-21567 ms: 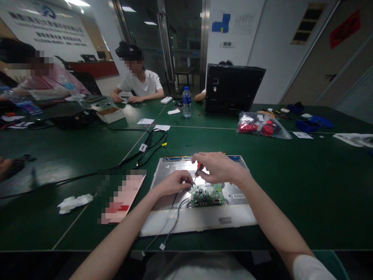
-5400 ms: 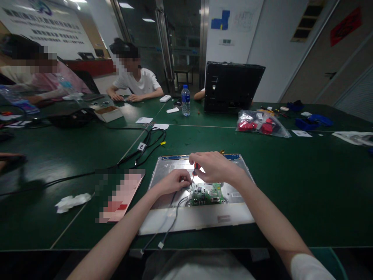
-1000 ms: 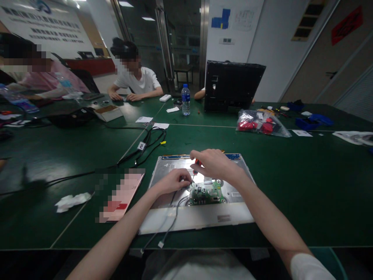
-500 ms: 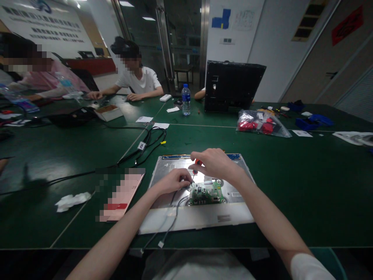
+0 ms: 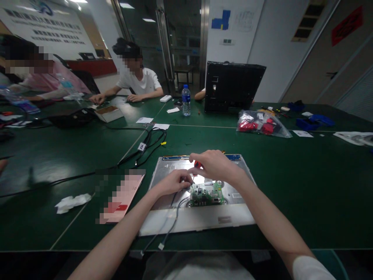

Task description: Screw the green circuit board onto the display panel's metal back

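A silver display panel (image 5: 163, 175) lies flat on the green table with a green circuit board (image 5: 205, 193) on its back. My right hand (image 5: 214, 165) is closed around the red and black handle of a screwdriver (image 5: 197, 165), whose thin shaft points down at the board's upper left corner. Right by the tip, the fingers of my left hand (image 5: 179, 181) are pinched together at that corner; whatever they hold is too small to make out. Grey cables (image 5: 176, 217) run from the board's left side over the panel's near edge, ending in white plugs.
A pink booklet (image 5: 129, 194) and crumpled tissue (image 5: 72, 203) lie to the left, with black cables (image 5: 148, 140) behind. Farther back stand a water bottle (image 5: 185, 102), a black monitor (image 5: 234, 86) and a plastic bag with red items (image 5: 262, 123). Co-workers sit across the table.
My right hand and the screwdriver have shifted very slightly; the handle is more covered by my fingers. My left hand stays at the board's corner. A co-worker's hand across the table has moved a little.
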Available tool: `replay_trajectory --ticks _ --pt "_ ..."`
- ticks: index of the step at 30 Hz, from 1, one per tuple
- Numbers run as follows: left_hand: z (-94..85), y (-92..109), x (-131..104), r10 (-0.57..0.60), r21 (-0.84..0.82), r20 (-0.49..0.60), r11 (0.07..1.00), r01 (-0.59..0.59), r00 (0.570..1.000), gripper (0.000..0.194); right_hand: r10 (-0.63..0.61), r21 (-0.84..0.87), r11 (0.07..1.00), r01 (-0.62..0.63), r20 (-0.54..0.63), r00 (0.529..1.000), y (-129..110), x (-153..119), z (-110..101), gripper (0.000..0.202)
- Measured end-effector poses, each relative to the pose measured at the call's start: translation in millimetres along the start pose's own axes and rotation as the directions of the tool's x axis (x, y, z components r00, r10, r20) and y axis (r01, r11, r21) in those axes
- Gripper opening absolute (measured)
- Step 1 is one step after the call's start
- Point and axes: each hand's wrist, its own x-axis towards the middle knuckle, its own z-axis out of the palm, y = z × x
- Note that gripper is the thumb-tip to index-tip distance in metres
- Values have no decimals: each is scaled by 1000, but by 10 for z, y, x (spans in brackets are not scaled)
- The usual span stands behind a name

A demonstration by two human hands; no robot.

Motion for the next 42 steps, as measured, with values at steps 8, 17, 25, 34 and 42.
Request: replay_trajectory --ticks 8,17,25,34,42 --pt "20 -122 16 24 8 2 1000 -24 1000 12 16 36 999 -15 -34 999 6 -16 24 23" --pt "18 -129 21 -2 8 10 1000 2 1000 10 33 -6 999 -34 -46 998 54 8 48 24" --pt "7 -108 27 6 -26 -2 1000 -6 1000 9 27 41 999 -26 -37 999 67 20 38 17" --pt "-8 -95 32 -16 3 11 1000 15 1000 10 5 37 999 -4 -32 999 94 13 31 20" --pt "-21 -60 27 -14 -12 -8 1000 14 1000 8 -15 61 998 18 -48 999 71 26 36 20"
